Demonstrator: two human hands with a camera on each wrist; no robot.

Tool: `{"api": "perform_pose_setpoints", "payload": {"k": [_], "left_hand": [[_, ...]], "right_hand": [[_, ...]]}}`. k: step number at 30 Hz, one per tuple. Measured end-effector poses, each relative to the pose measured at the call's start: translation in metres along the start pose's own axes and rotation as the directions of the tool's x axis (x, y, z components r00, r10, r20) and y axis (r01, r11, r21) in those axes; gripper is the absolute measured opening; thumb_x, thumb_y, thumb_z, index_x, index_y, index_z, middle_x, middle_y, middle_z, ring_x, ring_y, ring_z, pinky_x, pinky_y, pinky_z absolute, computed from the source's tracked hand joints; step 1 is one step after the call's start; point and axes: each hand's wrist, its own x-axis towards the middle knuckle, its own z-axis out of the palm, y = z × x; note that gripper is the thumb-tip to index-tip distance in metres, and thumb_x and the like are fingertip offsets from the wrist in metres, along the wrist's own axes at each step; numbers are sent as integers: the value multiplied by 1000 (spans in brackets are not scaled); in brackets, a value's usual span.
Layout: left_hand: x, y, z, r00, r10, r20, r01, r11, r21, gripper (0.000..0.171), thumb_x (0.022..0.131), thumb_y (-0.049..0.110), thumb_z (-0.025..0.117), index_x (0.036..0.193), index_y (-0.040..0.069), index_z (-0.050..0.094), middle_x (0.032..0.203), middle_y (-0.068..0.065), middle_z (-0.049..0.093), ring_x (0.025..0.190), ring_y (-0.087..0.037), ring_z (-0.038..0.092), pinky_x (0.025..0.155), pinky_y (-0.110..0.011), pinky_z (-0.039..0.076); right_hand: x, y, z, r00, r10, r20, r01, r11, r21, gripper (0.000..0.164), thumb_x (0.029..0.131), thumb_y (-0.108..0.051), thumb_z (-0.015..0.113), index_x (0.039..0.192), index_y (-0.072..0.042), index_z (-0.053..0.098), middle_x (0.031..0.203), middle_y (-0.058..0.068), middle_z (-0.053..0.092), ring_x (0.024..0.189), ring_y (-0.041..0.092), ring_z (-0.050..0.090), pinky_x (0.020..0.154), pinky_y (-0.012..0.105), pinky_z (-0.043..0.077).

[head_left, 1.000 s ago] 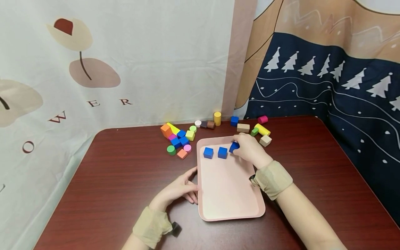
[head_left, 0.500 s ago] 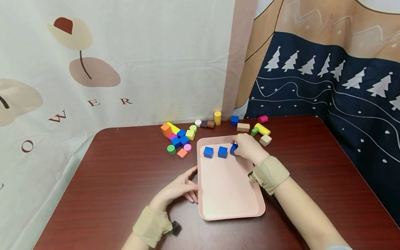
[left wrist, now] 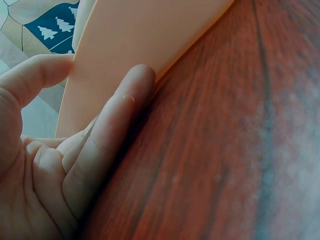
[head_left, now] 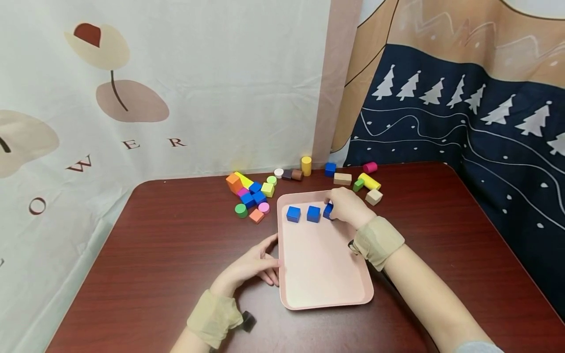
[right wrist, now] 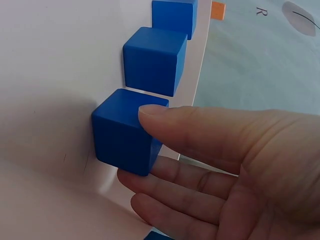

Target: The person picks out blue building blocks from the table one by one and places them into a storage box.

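Note:
A pink tray lies on the table with two blue cubes side by side near its far end. My right hand pinches a third blue cube between thumb and fingers, at the right end of that row. The right wrist view shows a narrow gap between this cube and its neighbour. At the tray's left side, my left hand touches the outer wall with fairly straight fingers, thumb tip at the rim.
Left of the tray's far end is a cluster of colored blocks, including an orange block and a green cylinder. Behind the tray stand a yellow cylinder and a blue cube. Wooden blocks lie at the back right.
My right hand has shifted slightly left and down with its blue cube, closer into line with the other two. The left hand and tray have stayed in place.

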Motion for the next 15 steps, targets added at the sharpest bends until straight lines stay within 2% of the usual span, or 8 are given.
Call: {"api": "perform_pose_setpoints", "payload": {"k": [5,15], "left_hand": [[-1,0,0,1000,20,4,-20,1000,-2,73,91,13,58,145,13,9,76,-21,64,63,-38,63,53,-34,55],[-1,1,0,1000,8,1,-8,1000,-5,74,90,14,60,145,14,10,77,-21,64,63,-37,63,54,-32,55]], "right_hand": [[1,-2,0,1000,-1,7,2,1000,-9,34,72,0,73,104,-4,64,100,11,62,81,22,53,77,36,49],[-2,-2,-2,1000,-1,-1,1,1000,8,37,75,-7,73,110,-3,62,102,11,62,80,21,53,77,36,50]]}}
